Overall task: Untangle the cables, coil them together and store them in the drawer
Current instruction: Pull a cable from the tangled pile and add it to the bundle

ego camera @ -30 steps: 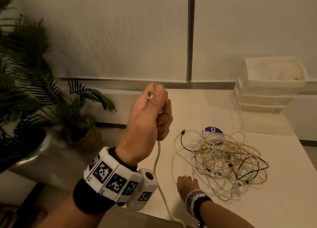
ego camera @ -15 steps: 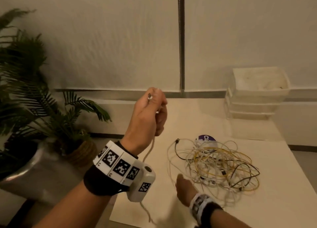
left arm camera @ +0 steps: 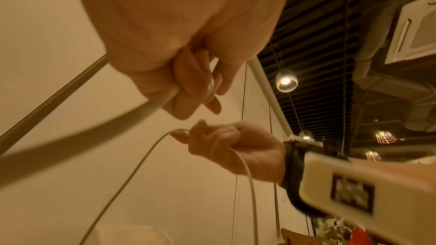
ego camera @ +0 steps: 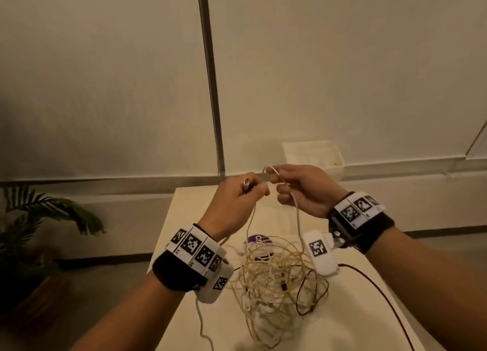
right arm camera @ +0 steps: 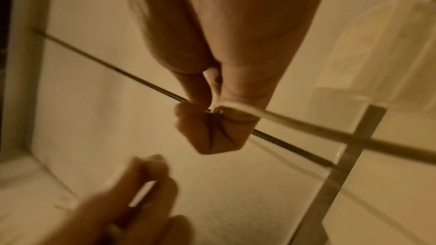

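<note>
A tangled heap of white, yellow and black cables (ego camera: pixel 276 279) lies on the white table (ego camera: pixel 350 311). My left hand (ego camera: pixel 237 200) is raised above it and grips the plug end of a white cable (ego camera: pixel 249 226), whose metal tip (ego camera: pixel 245 185) sticks out over the thumb. The same hand (left arm camera: pixel 188 74) shows curled round the cable (left arm camera: pixel 162 98) in the left wrist view. Beside it my right hand (ego camera: pixel 300 187) pinches a bent loop of white cable (ego camera: pixel 270 170), also seen as right hand (right arm camera: pixel 224 103) pinching the cable (right arm camera: pixel 247 111). Both strands hang down into the heap.
A white stack of drawers (ego camera: pixel 316 157) stands at the table's far right, its top one open. A purple round label (ego camera: pixel 259 241) lies under the heap. A thin black cable (ego camera: pixel 379 290) trails off to the right. A potted plant (ego camera: pixel 39 232) stands on the floor at left.
My right hand has risen from the table beside the heap and now pinches the white cable next to my left hand. The head view has swung to the right.
</note>
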Tool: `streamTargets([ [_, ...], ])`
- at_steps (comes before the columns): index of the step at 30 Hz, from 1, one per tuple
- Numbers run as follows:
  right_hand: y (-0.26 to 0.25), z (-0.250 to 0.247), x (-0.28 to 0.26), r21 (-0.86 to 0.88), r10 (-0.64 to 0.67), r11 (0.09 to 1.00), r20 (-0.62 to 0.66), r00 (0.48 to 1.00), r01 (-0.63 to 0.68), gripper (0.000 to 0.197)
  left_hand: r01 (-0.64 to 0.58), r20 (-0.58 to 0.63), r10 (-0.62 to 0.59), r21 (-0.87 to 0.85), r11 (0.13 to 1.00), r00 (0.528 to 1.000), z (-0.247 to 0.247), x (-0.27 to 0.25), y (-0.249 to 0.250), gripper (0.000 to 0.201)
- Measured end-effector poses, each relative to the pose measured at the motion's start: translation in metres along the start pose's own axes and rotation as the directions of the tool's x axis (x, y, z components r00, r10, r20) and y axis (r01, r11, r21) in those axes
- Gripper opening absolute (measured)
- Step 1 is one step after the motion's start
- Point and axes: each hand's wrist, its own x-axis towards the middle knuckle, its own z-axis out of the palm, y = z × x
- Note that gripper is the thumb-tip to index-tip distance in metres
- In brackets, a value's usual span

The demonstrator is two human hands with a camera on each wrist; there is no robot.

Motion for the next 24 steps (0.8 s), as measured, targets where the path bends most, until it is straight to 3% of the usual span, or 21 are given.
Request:
streamTargets([
  [4,-0.012,0.005,0.005,0.223,0.013,0.975,0.011,1.000,-0.015,0.020,0.001,0.046,-0.005,0.084,0.996,0.999,0.015,0.002,-0.002,0.013],
  [7,-0.013,0.007,0.004,0.076,-0.025,0.997,0.055,0.998,0.021,0.029,0.024,0.052,-0.035,0.199,0.980,0.998,0.022,-0.001,-0.004,0.010],
  [11,-0.019,0.009,-0.002,-0.223,-0.055,0.970,0.195,0.979,0.099,0.038,0.055,-0.121,-0.023,0.269,0.962,0.992,0.010,0.003,-0.008,0.020],
  [14,-0.026,0.000,-0.009,-0.168,-0.114,0.973,0.235,0.965,0.156,0.044,0.087,-0.176,-0.059,0.157,0.984,0.983,0.002,0.008,-0.010,0.024],
  [17,-0.024,-0.010,-0.017,-0.204,-0.084,0.967,0.314,0.946,0.153,0.047,0.128,-0.150,-0.135,-0.055,0.990,0.979,-0.001,0.008,-0.005,0.032],
  [19,-0.015,-0.018,-0.020,-0.286,-0.053,0.945,0.351,0.935,0.161,0.049,0.145,-0.104,-0.173,-0.231,0.962,0.979,-0.001,0.013,0.003,0.038],
  [24,0.024,-0.043,-0.039,-0.479,0.007,0.861,0.343,0.939,0.169,0.049,0.154,-0.145,-0.251,-0.482,0.863,0.957,-0.001,0.028,0.019,0.043],
])
